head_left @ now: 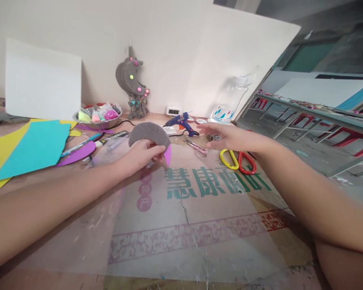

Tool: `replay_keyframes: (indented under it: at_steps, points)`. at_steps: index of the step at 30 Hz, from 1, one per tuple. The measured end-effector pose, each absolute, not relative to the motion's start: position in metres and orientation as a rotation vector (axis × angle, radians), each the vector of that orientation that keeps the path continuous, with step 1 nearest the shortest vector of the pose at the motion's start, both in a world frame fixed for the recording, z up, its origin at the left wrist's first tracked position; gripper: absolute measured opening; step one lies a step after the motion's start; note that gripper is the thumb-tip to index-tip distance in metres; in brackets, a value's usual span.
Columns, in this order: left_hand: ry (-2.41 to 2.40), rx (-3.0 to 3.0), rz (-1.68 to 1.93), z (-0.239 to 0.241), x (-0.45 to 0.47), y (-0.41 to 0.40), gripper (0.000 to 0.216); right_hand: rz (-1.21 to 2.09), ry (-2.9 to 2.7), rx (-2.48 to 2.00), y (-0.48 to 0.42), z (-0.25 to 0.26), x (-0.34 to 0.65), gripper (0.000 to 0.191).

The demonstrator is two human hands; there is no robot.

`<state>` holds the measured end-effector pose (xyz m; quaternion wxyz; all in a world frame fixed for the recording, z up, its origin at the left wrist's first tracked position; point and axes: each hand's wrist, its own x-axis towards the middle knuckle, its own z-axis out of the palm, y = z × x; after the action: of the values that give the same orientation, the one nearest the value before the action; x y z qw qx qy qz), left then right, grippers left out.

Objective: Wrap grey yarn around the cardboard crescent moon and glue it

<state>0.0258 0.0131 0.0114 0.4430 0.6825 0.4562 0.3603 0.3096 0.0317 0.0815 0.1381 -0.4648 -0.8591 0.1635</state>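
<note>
My left hand (147, 153) is closed on a grey yarn-wrapped crescent (149, 133), with the thumb on its near face. A bit of purple foam sheet (168, 155) shows at the crescent's right tip. Over the right part of the table, my right hand (222, 135) reaches inward with fingers and thumb apart and nothing visible between them. A small dark striped item (214, 137) is partly hidden behind its fingers. Left of that hand lie a blue glue gun (181, 122) and a pink-handled cutting tool (196, 146). Scissors with yellow and red handles (238, 161) lie just below it.
A clear plastic sheet (181, 249) covers printed cardboard in front. Coloured foam sheets (33, 149) and a bowl of clay packets (98, 117) are at left. Behind stand a decorated grey moon (132, 80), a small clock (173, 110) and a plastic bottle (230, 98).
</note>
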Motion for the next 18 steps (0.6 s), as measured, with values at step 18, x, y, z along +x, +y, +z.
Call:
replay_keyframes:
  at_steps: [18]
  points:
    - [0.922,1.186,1.134,0.001,0.025,0.024,0.026,0.787,-2.420,-1.221,0.034,0.022,0.300,0.049]
